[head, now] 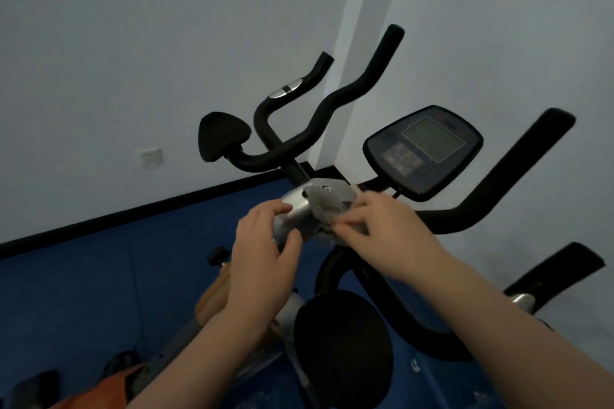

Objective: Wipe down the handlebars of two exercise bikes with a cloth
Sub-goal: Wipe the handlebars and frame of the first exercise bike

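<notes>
The cloth (327,206) lay bunched on the silver clamp (299,209) just under the console (423,151), with the right hand (382,226) pinching its near edge and the left hand (265,242) gripping the clamp beside it. The nearest bar (508,173) ran up and away to the right of the console, so the right hand was closer to it. I counted one cloth, two hands, one console and two bikes' handlebars (319,116).
</notes>
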